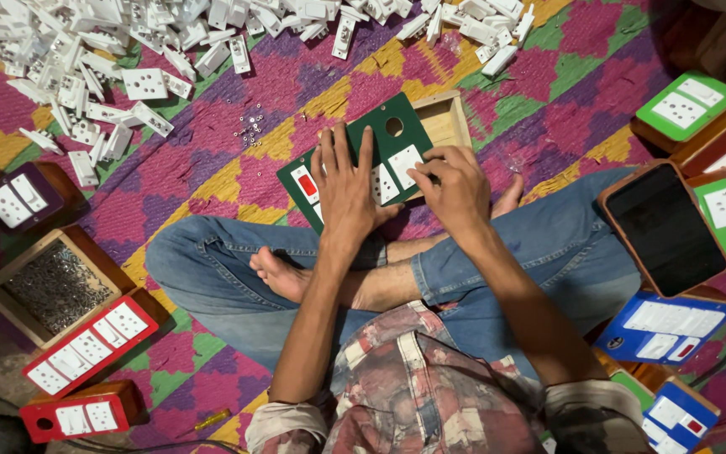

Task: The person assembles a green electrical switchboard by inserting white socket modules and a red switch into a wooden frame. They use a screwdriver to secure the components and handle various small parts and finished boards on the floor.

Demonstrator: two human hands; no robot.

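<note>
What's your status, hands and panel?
Left hand flat on the dark green switch panel. Right hand pinching at a white socket module. Panel rests over wooden box; nothing blocking.

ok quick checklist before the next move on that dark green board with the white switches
1. Left hand flat on the dark green rectangular switch board, steadying it: ok.
2. Right hand fingertips on a white square switch module: ok.
3. Module fully seated: cannot tell, fingers cover its edge.
4. Round hole in board unobstructed: ok.
5. Small loose screws lying on the patterned mat: ok.
6. Board sits level on its wooden box: not ok, it looks skewed.
</note>
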